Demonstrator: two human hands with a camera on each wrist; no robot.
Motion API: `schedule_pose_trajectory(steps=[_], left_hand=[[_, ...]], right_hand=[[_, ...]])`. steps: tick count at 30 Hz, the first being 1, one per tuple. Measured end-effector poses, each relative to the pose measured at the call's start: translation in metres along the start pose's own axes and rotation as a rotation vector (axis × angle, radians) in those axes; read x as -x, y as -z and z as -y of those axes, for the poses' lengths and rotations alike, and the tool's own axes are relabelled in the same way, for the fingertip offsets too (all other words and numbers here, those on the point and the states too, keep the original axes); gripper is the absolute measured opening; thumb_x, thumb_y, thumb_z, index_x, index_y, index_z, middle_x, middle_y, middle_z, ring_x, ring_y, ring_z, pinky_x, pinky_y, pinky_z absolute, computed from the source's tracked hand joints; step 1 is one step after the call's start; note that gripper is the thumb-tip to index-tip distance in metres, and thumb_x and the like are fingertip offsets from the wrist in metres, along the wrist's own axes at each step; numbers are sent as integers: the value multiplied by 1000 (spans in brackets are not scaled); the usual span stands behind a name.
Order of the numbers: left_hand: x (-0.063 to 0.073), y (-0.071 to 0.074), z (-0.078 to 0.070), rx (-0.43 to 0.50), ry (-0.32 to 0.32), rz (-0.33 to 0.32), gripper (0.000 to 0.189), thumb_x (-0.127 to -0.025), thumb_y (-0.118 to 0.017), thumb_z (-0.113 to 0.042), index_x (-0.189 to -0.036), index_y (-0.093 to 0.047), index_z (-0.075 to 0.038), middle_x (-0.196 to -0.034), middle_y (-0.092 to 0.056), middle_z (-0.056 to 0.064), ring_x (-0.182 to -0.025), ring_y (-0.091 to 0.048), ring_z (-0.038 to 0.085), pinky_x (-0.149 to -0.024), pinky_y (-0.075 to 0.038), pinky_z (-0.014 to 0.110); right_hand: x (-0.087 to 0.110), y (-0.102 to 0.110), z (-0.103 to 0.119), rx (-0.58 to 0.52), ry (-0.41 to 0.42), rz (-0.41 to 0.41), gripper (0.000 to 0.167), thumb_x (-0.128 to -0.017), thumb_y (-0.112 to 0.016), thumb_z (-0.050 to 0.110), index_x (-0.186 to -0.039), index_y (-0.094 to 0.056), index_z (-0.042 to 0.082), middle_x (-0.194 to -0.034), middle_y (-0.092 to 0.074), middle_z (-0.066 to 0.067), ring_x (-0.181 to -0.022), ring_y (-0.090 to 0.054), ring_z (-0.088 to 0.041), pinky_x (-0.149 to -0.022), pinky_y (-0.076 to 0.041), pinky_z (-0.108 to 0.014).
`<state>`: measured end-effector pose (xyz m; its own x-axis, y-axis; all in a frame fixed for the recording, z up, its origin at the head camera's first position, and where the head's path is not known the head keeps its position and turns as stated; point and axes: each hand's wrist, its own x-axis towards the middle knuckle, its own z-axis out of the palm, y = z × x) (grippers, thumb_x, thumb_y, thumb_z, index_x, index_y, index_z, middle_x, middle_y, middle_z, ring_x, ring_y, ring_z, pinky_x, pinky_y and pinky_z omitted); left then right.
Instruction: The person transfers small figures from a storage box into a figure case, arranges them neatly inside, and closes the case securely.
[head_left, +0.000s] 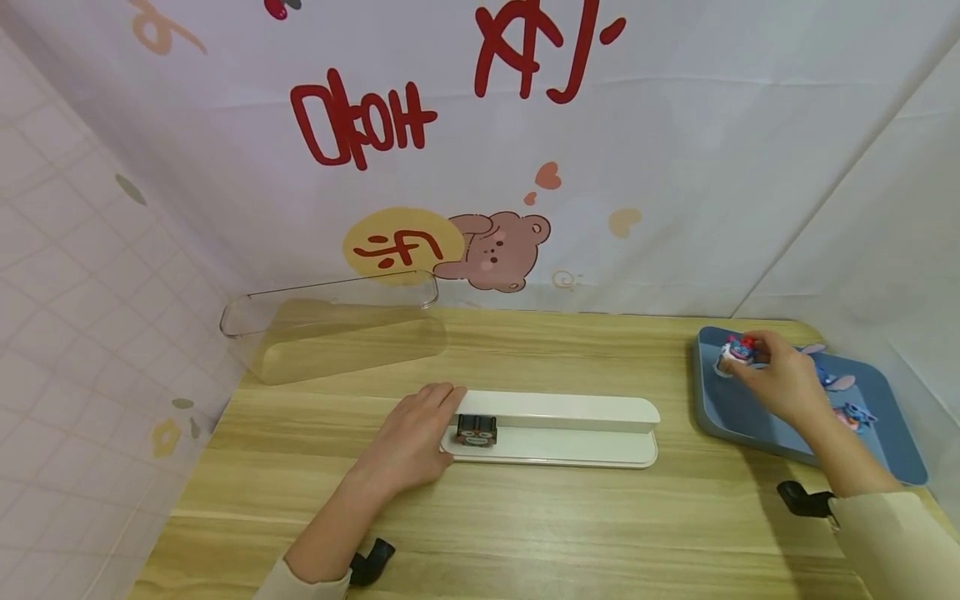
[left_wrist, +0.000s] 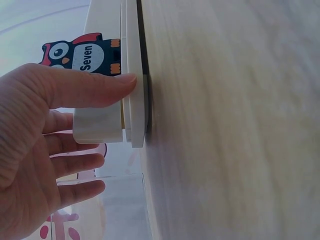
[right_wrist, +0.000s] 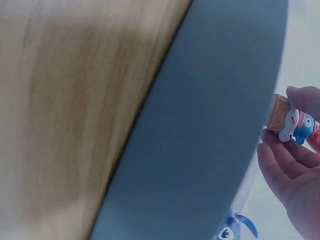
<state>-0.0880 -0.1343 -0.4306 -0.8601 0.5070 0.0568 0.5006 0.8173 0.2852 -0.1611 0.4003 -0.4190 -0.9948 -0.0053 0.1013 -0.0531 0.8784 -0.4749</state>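
My left hand (head_left: 412, 433) grips the left end of a white two-step display base (head_left: 570, 446), with its thumb on the front edge and fingers behind. On the lower step, close to that hand, stands a dark owl figure (left_wrist: 96, 56); the word "Seven" is on its belly in the left wrist view. At the right, my right hand (head_left: 787, 379) pinches a small figurine (right_wrist: 295, 120) with a blue head, red top and brown cone-like base. It is at the left end of a blue-grey tray (head_left: 896, 417). More blue figurines (head_left: 855, 415) lie in the tray.
A clear plastic cover (head_left: 345, 333) stands at the back left of the wooden table (head_left: 555, 533). Behind the table hangs a printed white cloth (head_left: 675, 167). Black wrist mounts (head_left: 804, 500) stick out beside both forearms.
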Motion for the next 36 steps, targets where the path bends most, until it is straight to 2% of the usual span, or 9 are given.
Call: schedule_pose_trajectory(steps=[4, 10, 13, 22, 26, 29, 31, 33, 36], left_hand=[[-1, 0, 0, -1, -4, -6, 93, -73, -95, -14, -152, -48, 0, -147, -54, 14, -140, -48, 32, -111, -45, 52], [0, 0, -1, 3, 2, -3, 93, -73, -94, -14, -152, -48, -1, -147, -54, 13, -140, -48, 32, -111, -45, 52], [0, 0, -1, 7, 2, -5, 92, -73, -94, -13, -152, -49, -1, -147, -54, 13, -140, -48, 32, -111, -44, 52], [0, 0, 0, 5, -2, -6, 93, -73, -94, -13, -152, -48, -1, -147, -54, 13, -140, -48, 32, -112, -44, 53], [-1, 0, 0, 3, 1, -6, 93, -73, -94, -13, -153, -48, -1, -148, -54, 14, -141, -48, 32, -112, -44, 53], [0, -1, 0, 3, 3, -3, 93, -73, -94, -14, -153, -48, -1, -148, -54, 13, -141, -47, 32, -111, -44, 52], [0, -1, 0, 3, 2, -1, 93, -73, -94, -14, -153, -48, -2, -148, -54, 13, -141, -47, 31, -112, -44, 51], [0, -1, 0, 3, 2, -1, 92, -73, -94, -14, -153, -48, -2, -148, -54, 12, -141, -47, 31, -112, -44, 52], [0, -1, 0, 3, 4, -2, 92, -73, -94, -15, -152, -49, -3, -147, -54, 12, -140, -48, 31, -112, -44, 53]], right_hand=[[2, 3, 3, 4, 12, -28, 68, -98, -76, 30, -143, -46, -11, -122, -61, -39, -108, -62, -55, -76, -51, -57], [7, 7, 10, -16, 28, -60, 67, -97, -77, 28, -143, -47, -11, -119, -62, -37, -102, -67, -54, -64, -45, -16], [10, 8, 13, -37, 36, -77, 67, -97, -78, 26, -143, -47, -11, -118, -63, -38, -100, -68, -55, -61, -40, -5], [18, 9, 20, -59, 26, -105, 70, -96, -79, 26, -146, -46, -11, -121, -62, -36, -98, -67, -54, -61, -40, -3], [21, 9, 25, -68, 24, -121, 71, -96, -79, 26, -147, -47, -10, -121, -62, -35, -96, -68, -49, -61, -42, -4], [24, 10, 30, -74, 38, -147, 69, -94, -81, 25, -145, -49, -11, -118, -64, -34, -86, -70, -17, -62, -42, -3], [25, 10, 33, -82, 52, -163, 68, -94, -82, 23, -143, -51, -11, -116, -65, -34, -83, -61, 6, -63, -42, -2], [27, 10, 37, -88, 63, -179, 67, -92, -83, 22, -142, -53, -11, -115, -66, -34, -83, -51, 17, -64, -41, -2], [30, 10, 43, -94, 73, -186, 66, -93, -82, 21, -143, -53, -10, -116, -66, -33, -86, -66, -3, -66, -40, -1]])
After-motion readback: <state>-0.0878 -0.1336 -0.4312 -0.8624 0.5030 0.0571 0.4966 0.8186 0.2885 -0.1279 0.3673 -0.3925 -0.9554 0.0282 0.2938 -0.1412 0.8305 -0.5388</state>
